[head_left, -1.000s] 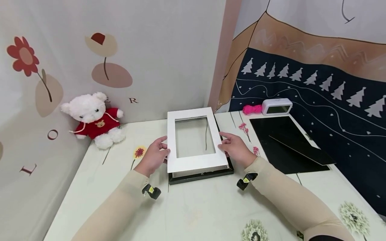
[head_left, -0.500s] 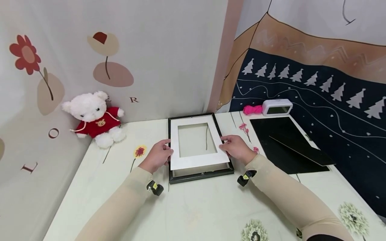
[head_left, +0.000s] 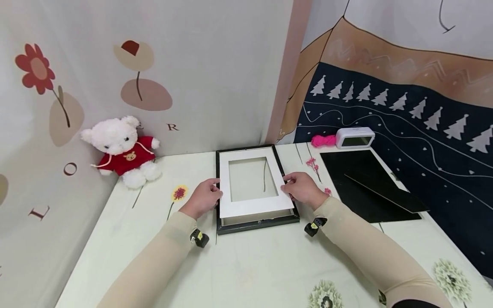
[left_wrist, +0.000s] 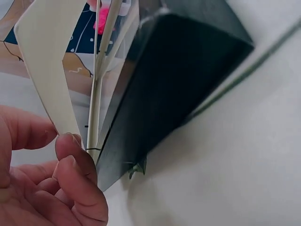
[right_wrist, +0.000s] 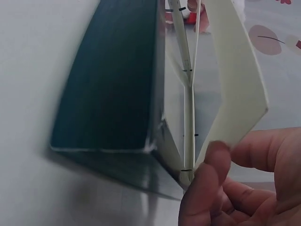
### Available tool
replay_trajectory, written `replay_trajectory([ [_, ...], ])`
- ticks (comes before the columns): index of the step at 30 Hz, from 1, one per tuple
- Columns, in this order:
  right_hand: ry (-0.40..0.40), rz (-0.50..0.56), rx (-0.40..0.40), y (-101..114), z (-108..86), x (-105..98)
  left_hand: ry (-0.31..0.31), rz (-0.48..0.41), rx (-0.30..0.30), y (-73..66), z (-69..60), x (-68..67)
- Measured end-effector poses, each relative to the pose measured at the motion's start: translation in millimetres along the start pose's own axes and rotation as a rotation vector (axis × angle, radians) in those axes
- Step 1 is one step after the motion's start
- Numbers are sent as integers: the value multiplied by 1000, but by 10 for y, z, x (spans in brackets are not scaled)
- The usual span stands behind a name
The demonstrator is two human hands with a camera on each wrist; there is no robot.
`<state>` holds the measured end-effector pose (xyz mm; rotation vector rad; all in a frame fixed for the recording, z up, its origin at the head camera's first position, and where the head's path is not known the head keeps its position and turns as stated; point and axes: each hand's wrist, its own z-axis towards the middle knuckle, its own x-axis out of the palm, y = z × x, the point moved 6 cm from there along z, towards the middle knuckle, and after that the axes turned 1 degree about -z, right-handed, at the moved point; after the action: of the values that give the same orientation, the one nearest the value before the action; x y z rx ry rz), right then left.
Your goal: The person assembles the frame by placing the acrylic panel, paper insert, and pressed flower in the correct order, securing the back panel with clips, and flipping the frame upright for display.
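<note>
Left hand and right hand pinch a mat, best kept level, over a frame near the worktop's back edge.

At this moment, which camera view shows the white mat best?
The head view: the mat appears almost whole, window included, over the frame. The left wrist view shows only part, near the left hand; the right, another part, near the right hand.
</note>
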<state>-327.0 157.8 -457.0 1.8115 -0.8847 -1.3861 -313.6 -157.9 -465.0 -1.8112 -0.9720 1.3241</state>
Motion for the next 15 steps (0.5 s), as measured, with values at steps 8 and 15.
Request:
replay_trajectory([
  [8, -12, -96, -23, 23, -50, -4, 6, 142, 49, -12, -50, -61],
  [15, -25, -169, -49, 6, -69, -70, 14, 269, 119, 37, -145, -124],
])
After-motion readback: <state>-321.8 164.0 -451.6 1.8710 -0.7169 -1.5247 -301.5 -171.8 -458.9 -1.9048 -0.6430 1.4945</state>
